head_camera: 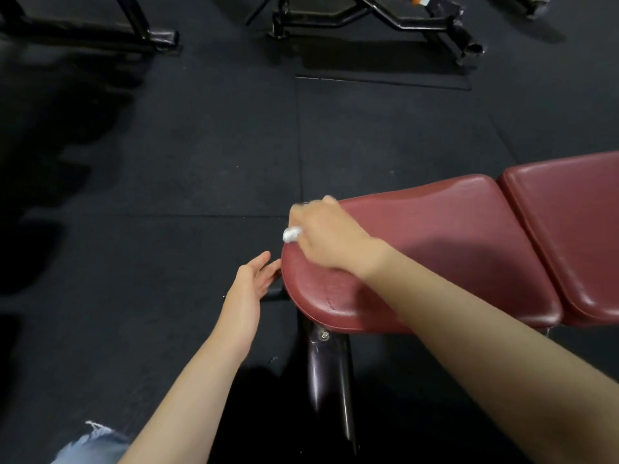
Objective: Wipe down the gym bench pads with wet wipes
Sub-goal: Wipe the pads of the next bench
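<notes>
A dark red seat pad (445,259) of a gym bench fills the right middle, with a second red pad (576,236) joined to it at the far right. My right hand (330,234) grips a crumpled white wet wipe (290,234) and presses it on the pad's rounded left end. My left hand (256,276) hovers with relaxed, straight fingers just left of that end, close to the pad's edge, holding nothing.
The bench's dark metal leg (330,373) runs down under the pad. Black rubber floor tiles (184,169) spread all around. Black machine frames stand at the top left (100,28) and top middle (368,18). Torn blue denim on my knee (93,443) shows at the bottom left.
</notes>
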